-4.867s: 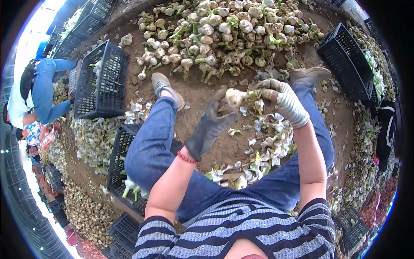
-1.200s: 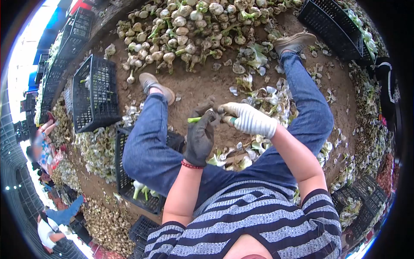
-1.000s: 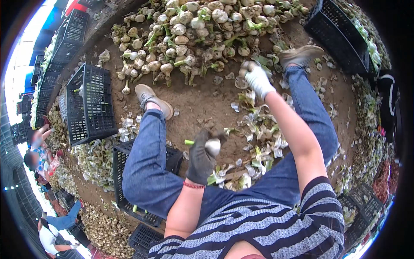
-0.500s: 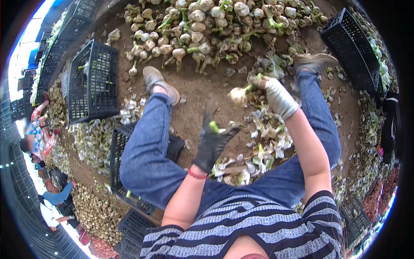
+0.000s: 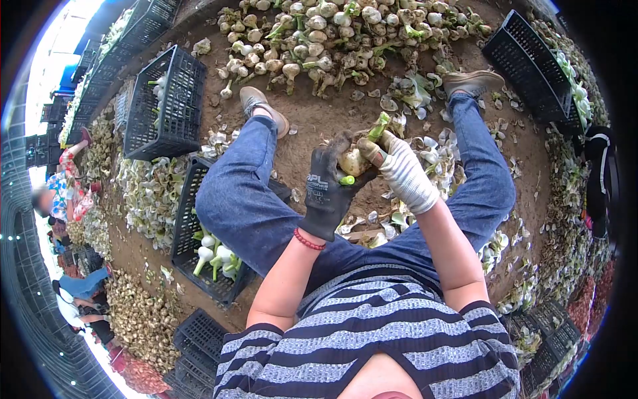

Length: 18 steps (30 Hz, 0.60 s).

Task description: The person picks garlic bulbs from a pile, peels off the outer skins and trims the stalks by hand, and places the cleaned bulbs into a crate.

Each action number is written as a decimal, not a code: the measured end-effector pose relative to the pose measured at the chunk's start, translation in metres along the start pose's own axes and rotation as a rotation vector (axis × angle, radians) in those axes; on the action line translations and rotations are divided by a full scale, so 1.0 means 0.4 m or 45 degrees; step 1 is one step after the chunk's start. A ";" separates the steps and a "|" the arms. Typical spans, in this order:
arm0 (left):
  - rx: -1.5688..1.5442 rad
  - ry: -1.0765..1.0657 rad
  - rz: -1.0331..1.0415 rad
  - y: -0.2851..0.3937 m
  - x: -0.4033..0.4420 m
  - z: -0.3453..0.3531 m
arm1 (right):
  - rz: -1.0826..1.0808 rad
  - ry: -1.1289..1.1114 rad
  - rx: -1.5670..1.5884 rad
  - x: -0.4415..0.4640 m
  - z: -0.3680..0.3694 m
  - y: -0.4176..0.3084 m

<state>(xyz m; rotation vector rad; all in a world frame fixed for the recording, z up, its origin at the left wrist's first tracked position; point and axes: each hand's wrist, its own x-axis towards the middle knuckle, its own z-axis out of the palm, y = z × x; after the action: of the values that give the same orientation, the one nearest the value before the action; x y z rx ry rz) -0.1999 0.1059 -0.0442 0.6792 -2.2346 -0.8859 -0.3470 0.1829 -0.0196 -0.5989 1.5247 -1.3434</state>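
Observation:
A garlic bulb (image 5: 352, 161) is held between my two hands above the dirt floor. My left hand (image 5: 328, 187), in a black glove, curls its fingers around the bulb's left side. A cut green stem (image 5: 346, 180) pokes out of the same palm; what it joins is hidden. My right hand (image 5: 404, 170), in a whitish glove, grips the bulb at its right side, by the green stalk (image 5: 379, 126) that sticks up. Ahead of my feet lies a big heap of garlic bulbs (image 5: 319, 36), soil-stained, with roots and stalks.
Black crates stand at left (image 5: 166, 110) and right (image 5: 531, 70). Another crate (image 5: 226, 289) by my left leg holds several clean bulbs (image 5: 218, 256). Loose peelings (image 5: 445, 163) litter the ground between my legs. Other people (image 5: 66, 193) sit at far left.
My hands have come together on the garlic bulb, which the right hand held apart before. The left fingers, spread earlier, have closed around it. The view has shifted, showing more of the left crate.

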 end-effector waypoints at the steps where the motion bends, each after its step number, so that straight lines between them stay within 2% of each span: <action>1: 0.009 -0.008 0.006 0.003 -0.006 -0.005 | -0.034 -0.018 -0.005 -0.012 0.000 -0.003; 3: 0.013 -0.018 0.008 0.007 -0.018 -0.013 | -0.062 -0.033 -0.015 -0.033 -0.010 -0.004; 5: -0.037 -0.036 0.074 0.006 -0.020 -0.020 | -0.202 -0.099 -0.276 -0.040 -0.030 -0.004; 6: -0.038 -0.032 0.074 -0.002 -0.024 -0.016 | -0.204 -0.101 -0.278 -0.039 -0.038 -0.004; 8: -0.292 -0.055 -0.072 -0.015 -0.032 -0.011 | -0.347 -0.189 -0.446 -0.037 -0.052 -0.002; 9: -0.288 -0.052 -0.074 -0.013 -0.033 -0.015 | -0.430 -0.227 -0.535 -0.038 -0.056 -0.005; 10: -0.369 -0.049 -0.097 -0.011 -0.034 -0.020 | -0.430 -0.233 -0.534 -0.038 -0.057 -0.012; 12: -0.446 -0.044 -0.120 0.017 -0.017 -0.049 | -0.067 -0.283 -0.310 -0.037 -0.059 -0.023; 14: -1.461 -0.266 -1.005 0.045 0.001 -0.098 | -0.110 -0.233 -0.246 -0.040 -0.067 -0.017; 15: -1.651 -0.428 -1.082 0.025 0.000 -0.102 | -0.026 -0.267 -0.264 -0.048 -0.079 -0.026; 16: -1.651 -0.432 -1.079 0.011 0.005 -0.094 | 0.058 -0.301 -0.283 -0.057 -0.088 -0.040; 18: -2.073 -0.737 -1.145 -0.015 0.014 -0.069 | 0.015 -0.272 -0.245 -0.074 -0.088 -0.060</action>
<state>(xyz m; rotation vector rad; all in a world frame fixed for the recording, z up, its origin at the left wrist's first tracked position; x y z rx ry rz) -0.1828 0.0871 -0.0307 0.5206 -0.6945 -2.9795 -0.3719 0.2173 0.0099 -0.8256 1.4880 -1.0926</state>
